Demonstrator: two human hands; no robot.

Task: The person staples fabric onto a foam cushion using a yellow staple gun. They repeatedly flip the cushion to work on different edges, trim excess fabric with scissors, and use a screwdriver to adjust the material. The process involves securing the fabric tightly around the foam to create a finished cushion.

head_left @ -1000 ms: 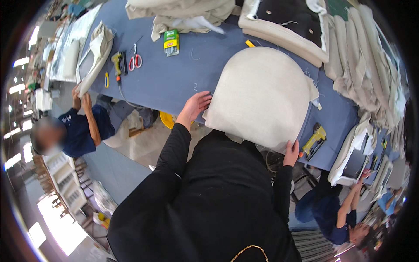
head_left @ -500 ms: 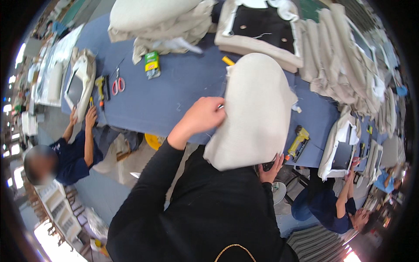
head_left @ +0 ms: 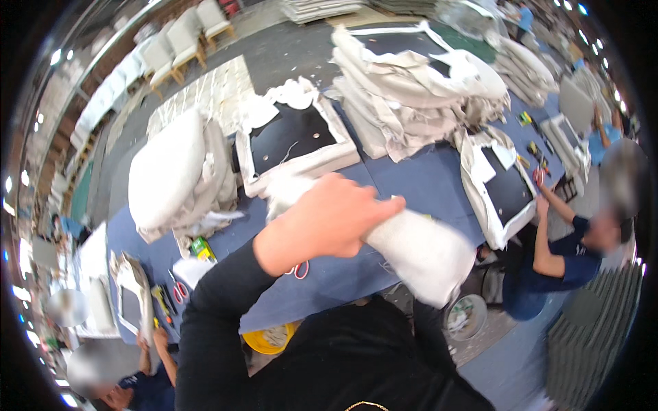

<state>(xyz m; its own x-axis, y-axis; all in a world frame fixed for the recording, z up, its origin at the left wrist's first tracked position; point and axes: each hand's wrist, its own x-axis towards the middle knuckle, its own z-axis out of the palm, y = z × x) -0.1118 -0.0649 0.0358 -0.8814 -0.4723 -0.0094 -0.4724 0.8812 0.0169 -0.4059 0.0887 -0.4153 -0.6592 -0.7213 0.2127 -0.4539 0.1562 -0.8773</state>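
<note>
the cushion [head_left: 418, 250] has swung up, left hand [head_left: 329, 219] clenched on it.

Occluded, blurred and cropped regions — head view.

The right hand is not visible: it lies behind the pale fabric cushion [head_left: 418, 250] or the black-sleeved torso, so its grip cannot be told. The left hand [head_left: 329, 219] covers the cushion's upper part, and the fingers curl out of sight behind it. The cushion is motion-blurred; its seams and lower edge are indistinct. Red-handled scissors [head_left: 299, 269] show only as two loops under the left wrist — the blades are hidden. Small tools on the blue desk [head_left: 425, 181] near the far right rim are too small to identify. The yellow bucket [head_left: 271, 339] is partly hidden by the desk edge.
</note>
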